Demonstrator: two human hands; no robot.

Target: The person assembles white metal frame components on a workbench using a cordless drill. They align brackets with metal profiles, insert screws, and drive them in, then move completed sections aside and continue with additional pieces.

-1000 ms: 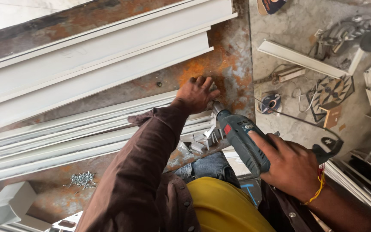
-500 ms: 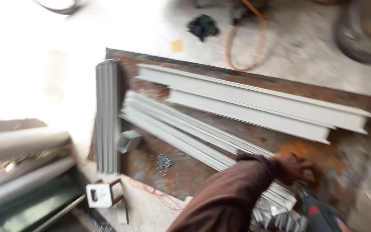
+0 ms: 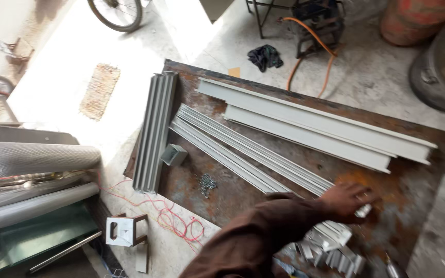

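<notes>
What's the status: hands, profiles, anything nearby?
Left hand pressing on grey profiles. Right hand out of view. Screws and small bracket lie alongside.

Strong daylight is washing out the pale concrete floor (image 3: 145, 62) at upper left, where a bicycle wheel (image 3: 115, 13) is standing beside a woven mat (image 3: 99, 90). An orange hose (image 3: 310, 56) is trailing across the floor past a dark rag (image 3: 265, 55) toward a black metal stand (image 3: 305, 20). Rolled mesh (image 3: 37, 158) is lying at left, and red wire (image 3: 173, 219) is tangling on the floor below
</notes>
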